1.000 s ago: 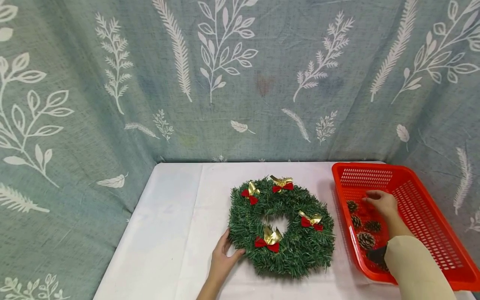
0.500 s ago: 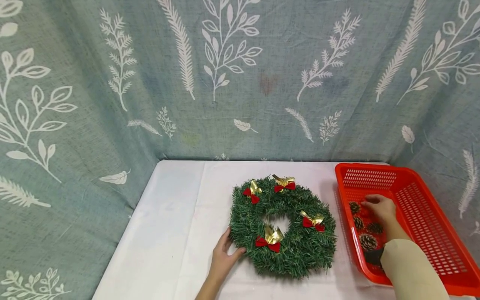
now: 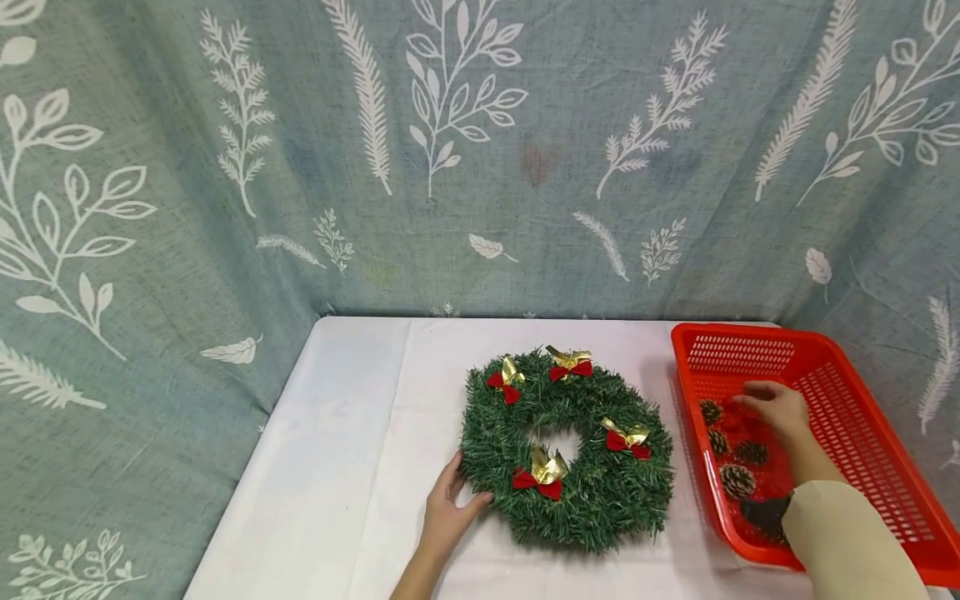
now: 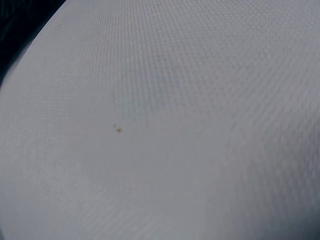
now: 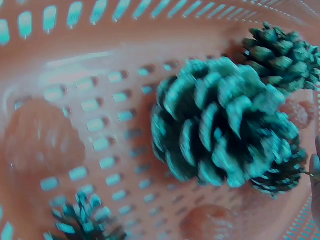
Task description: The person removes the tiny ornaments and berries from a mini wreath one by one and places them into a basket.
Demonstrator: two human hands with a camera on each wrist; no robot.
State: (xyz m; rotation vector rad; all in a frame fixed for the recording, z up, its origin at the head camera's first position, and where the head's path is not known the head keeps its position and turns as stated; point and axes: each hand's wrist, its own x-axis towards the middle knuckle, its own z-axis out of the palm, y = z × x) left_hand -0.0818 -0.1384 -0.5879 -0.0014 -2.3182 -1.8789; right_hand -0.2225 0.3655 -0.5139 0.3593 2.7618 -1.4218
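A green Christmas wreath lies on the white-covered table, trimmed with red-and-gold bows. My left hand holds its lower left edge between thumb and fingers, the fingertips partly hidden by the greenery. Inside a red basket, my right hand has its fingers bent low over the bottom; whether they pinch anything I cannot tell. Several pine cones lie near it. The right wrist view shows a large pine cone, reddish lumps and a fingertip close to a thin wire.
The basket has slotted walls and stands at the table's right side. A patterned grey-green curtain hangs behind and beside the table. White tablecloth stretches left of the wreath and fills most of the left wrist view.
The right hand stays inside the basket and has shifted slightly to the right. Left hand and wreath keep their places; the head view has moved a little.
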